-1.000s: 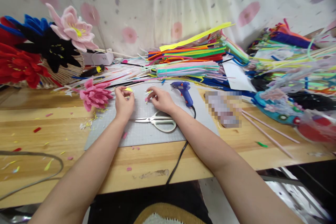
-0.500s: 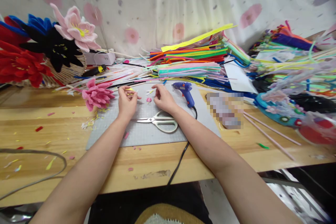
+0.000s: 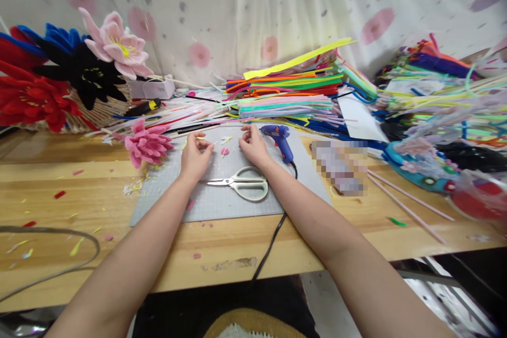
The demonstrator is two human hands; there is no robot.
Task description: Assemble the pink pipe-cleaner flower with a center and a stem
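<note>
My left hand [image 3: 195, 155] rests on the grey cutting mat [image 3: 222, 200] with its fingers pinched on a small yellow piece [image 3: 199, 138]. My right hand [image 3: 252, 147] is curled at the mat's far edge, fingertips pinched together; what they hold is too small to see. Between the two hands a small pink disc [image 3: 224, 151] lies on the mat. White-handled scissors [image 3: 242, 183] lie shut just below both hands. A blue glue gun [image 3: 279, 138] stands right of my right hand.
A pink pipe-cleaner flower [image 3: 146, 143] lies left of the mat. A basket of red, black, blue and pink flowers [image 3: 71, 79] stands at the far left. Stacks of coloured pipe cleaners [image 3: 289, 92] fill the back and right. A black cord [image 3: 273, 237] runs over the front edge.
My right hand let go of the pink disc, which now lies on the mat, and moved up and right toward the glue gun. My left hand barely shifted.
</note>
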